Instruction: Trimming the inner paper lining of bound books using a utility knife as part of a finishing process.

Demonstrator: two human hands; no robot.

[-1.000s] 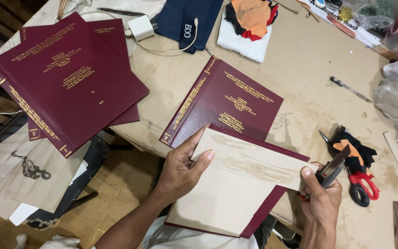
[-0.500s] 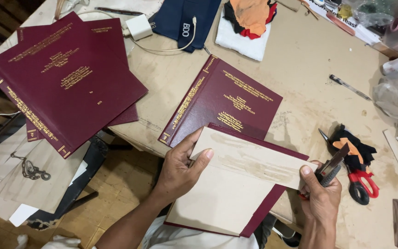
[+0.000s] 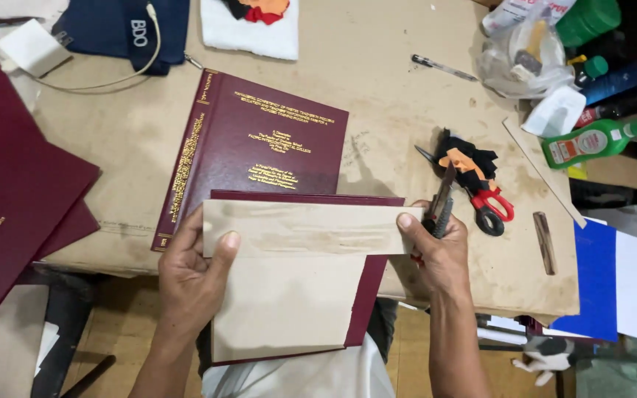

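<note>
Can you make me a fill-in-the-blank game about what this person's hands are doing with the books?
1. The left hand and the right hand hold a tan strip across an open ____ cover.
2. The right hand also keeps a utility ____ in its grip.
3. The scissors on the table have ____ handles.
4. The squeeze bottle lying at the right is ____.

Missing words: maroon; knife; red; green

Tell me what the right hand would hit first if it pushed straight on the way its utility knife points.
Probably the black and orange cloth scrap by the red-handled scissors: the right hand aims its utility knife up-table toward them, though depth is unclear.
</note>
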